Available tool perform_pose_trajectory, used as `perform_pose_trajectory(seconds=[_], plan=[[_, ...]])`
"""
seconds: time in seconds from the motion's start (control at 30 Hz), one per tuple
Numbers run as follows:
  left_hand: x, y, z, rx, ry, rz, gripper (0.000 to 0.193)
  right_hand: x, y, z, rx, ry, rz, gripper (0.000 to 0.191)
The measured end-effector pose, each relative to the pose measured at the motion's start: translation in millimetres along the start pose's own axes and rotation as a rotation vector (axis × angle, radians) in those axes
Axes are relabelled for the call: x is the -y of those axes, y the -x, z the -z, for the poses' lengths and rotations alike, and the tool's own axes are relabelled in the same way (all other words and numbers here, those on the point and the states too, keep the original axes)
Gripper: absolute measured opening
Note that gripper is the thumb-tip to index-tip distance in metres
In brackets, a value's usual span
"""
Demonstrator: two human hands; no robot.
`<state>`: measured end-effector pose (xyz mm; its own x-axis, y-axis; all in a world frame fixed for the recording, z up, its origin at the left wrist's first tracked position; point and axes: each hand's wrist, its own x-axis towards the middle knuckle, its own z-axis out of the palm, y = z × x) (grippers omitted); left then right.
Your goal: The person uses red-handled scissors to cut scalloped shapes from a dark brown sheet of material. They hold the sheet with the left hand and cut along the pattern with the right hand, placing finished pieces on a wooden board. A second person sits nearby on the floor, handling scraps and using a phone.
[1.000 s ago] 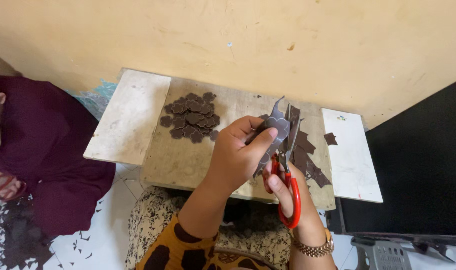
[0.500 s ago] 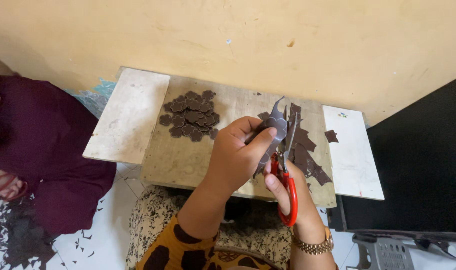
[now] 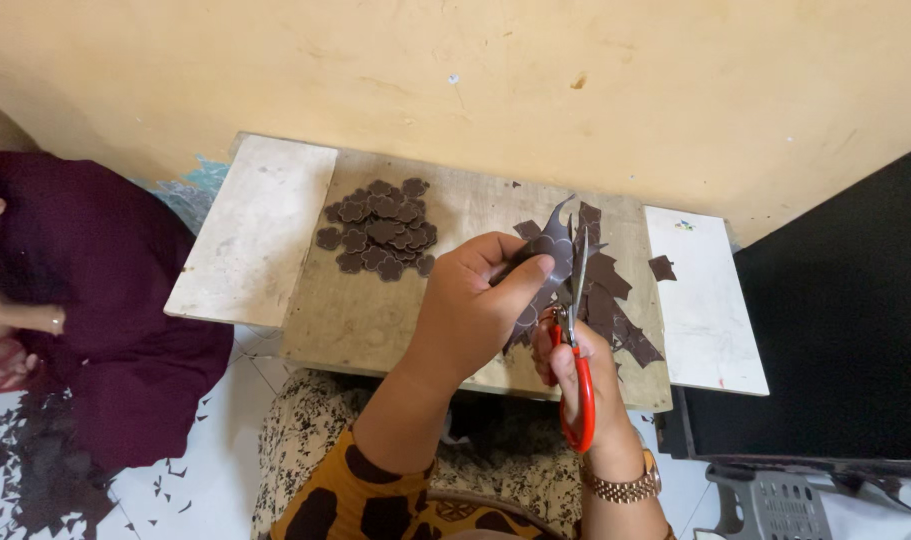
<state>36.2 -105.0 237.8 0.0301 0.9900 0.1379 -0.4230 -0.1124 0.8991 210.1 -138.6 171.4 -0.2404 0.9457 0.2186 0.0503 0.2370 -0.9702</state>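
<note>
Left hand (image 3: 472,315) pinching a dark brown sheet (image 3: 547,262) above the tabletop (image 3: 375,315), right hand (image 3: 573,365) closed round red scissors (image 3: 575,345) — blades just beside the left thumb. Risk of a nick or a crooked cut — sheet thin, floppy, liable to slip.

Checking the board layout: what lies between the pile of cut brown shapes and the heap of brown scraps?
In the head view, bare board separates the pile of shapes from the scraps; nearer the person, the left hand sits above that gap.

The scene is evenly and brightly lit by soft, diffuse light. Only faint shadows are cast on the table (image 3: 375,310). No glare is observed. Slight wide-angle bending is seen at the edges; focus is sharp throughout.
</note>
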Motion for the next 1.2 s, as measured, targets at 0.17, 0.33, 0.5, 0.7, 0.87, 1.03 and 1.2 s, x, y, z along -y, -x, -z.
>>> perform_pose_trajectory(seconds=[0.17,0.33,0.5,0.7,0.87,1.03,1.2], plan=[[-6.8,2.6,-2.1,-0.051,-0.120,-0.024,0.017,4.6,-1.6,2.3,0.029,0.066,0.008,0.070],[-8.0,2.1,-2.1,-0.033,-0.071,-0.036,0.016,7.0,-1.2,0.6,0.074,0.035,0.002,0.077],[-6.4,3.0,-2.3,-0.043,-0.060,-0.024,0.014,4.5,1.0,-1.3,0.053,0.000,-0.029,0.077],[-4.4,1.3,-3.4,-0.058,-0.053,-0.025,0.013,0.7,3.8,1.0,0.053,-0.039,-0.028,0.070],[-4.0,-0.7,0.1,-0.051,-0.085,-0.019,0.013,-1.8,2.9,2.3,0.067,-0.059,-0.018,0.067],[-10.0,-3.0,9.7,-0.004,-0.181,0.009,0.012,2.9,3.6,8.6,0.086,0.073,-0.022,0.066],[-13.7,-2.2,11.0,0.004,-0.223,-0.006,0.012,3.6,1.6,13.9,0.110,0.170,0.004,0.062]])
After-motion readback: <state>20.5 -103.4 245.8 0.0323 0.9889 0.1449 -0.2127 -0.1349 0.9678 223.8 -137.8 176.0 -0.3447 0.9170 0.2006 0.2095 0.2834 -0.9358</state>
